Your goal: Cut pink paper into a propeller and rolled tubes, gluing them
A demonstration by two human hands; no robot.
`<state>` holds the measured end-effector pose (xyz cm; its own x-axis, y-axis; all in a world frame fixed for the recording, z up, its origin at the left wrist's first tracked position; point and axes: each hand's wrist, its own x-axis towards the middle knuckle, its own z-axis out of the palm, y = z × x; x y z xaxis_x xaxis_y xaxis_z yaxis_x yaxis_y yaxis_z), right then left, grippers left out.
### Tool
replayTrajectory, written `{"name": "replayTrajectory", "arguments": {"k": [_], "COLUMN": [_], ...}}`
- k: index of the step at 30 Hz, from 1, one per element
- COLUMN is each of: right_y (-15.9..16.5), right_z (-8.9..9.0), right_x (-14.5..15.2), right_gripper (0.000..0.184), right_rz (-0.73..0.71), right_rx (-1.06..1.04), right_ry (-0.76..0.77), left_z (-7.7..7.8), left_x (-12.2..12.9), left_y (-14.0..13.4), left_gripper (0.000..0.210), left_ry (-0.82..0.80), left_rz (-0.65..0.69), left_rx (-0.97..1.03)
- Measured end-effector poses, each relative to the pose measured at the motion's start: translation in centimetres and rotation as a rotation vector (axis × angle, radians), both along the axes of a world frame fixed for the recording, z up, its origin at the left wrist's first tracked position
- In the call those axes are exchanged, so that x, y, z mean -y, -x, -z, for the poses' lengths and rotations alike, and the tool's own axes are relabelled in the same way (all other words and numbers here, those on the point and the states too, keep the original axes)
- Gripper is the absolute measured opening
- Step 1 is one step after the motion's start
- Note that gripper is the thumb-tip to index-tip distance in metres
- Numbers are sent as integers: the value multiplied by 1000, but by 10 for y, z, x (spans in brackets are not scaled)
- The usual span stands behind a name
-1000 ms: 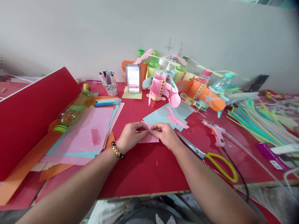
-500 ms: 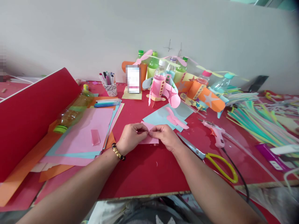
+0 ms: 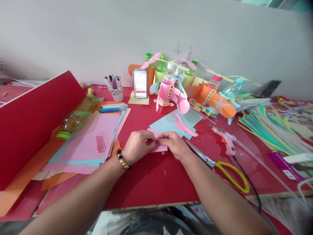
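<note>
A small piece of pink paper [image 3: 160, 149] is at the middle of the red table, partly hidden by my fingers. My left hand [image 3: 139, 147], with a beaded bracelet at the wrist, is closed in a pinch at its left side. Close beside it, thumb against fingers, my right hand [image 3: 174, 144] pinches the same paper. The fingertips of both hands nearly meet over it. Just beyond lie light-blue sheets [image 3: 163, 119] with a pink paper propeller [image 3: 183, 125] on top. Right of my right hand rest scissors [image 3: 230, 174] with yellow handles.
A pink glue gun [image 3: 226, 140] with a cord lies at the right, near bundled coloured strips [image 3: 266, 130]. Paper-decorated bottles [image 3: 166, 86], a phone [image 3: 140, 83] and a pen cup [image 3: 116, 93] stand behind. At the left are stacked coloured sheets [image 3: 85, 143] and a clear bottle [image 3: 78, 114].
My hands stay at the pink paper; the fingers have shifted slightly. A right fingertip now shows under the paper's near edge. The whole view has moved very little.
</note>
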<state>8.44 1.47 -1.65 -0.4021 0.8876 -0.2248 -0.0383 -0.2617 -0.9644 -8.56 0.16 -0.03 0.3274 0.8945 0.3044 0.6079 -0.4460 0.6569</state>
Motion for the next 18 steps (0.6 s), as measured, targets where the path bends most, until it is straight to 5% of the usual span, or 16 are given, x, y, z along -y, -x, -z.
{"name": "replayTrajectory", "arguments": {"k": [8, 18], "right_y": [0, -4], "right_z": [2, -1], "right_x": [-1, 0], "right_gripper": [14, 15], "right_rz": [9, 48], "right_rx": [-3, 169], "right_ry": [-49, -199], "left_z": [0, -2], "left_x": [1, -7], "left_y": [0, 4], "left_gripper": [13, 14], "left_ry": [-41, 290], "left_rz": [-16, 4], "left_rx": [-60, 117]}}
